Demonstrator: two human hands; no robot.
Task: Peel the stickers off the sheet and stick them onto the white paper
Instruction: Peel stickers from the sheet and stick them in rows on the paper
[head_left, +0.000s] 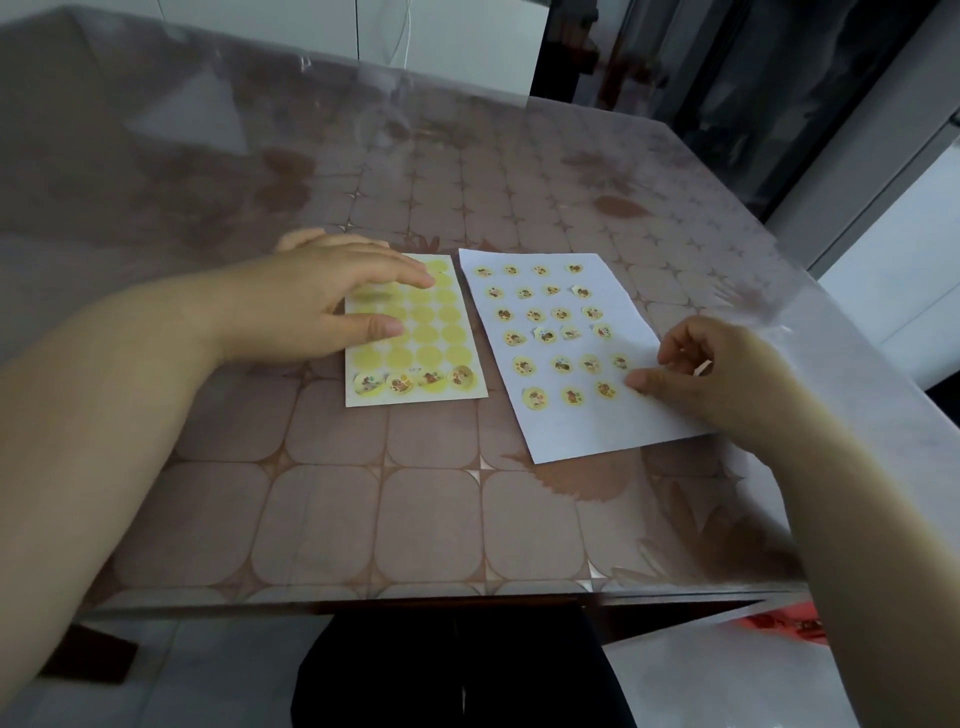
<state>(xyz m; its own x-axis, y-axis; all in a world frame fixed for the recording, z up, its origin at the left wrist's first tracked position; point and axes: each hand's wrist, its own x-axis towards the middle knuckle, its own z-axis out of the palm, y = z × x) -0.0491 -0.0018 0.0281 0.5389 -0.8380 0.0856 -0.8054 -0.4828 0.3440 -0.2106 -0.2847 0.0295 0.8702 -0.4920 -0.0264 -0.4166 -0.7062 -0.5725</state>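
The sticker sheet (431, 343) lies on the table, mostly bare yellow circles, with several picture stickers (400, 383) left in its bottom row. My left hand (322, 301) rests flat on the sheet's upper left, fingers spread. To the right lies the white paper (597, 415), tilted, carrying several rows of round stickers (545, 335). My right hand (711, 374) sits on the paper's right edge, fingers curled, thumb tip pressing the paper beside the last sticker (606, 389) of the bottom row. Whether a sticker is under the thumb is hidden.
The table (415, 519) has a brown tile-pattern cloth under a clear plastic cover. Its near edge runs just below the papers, with my dark-clothed lap (457, 670) beneath. The right table edge lies close to my right wrist.
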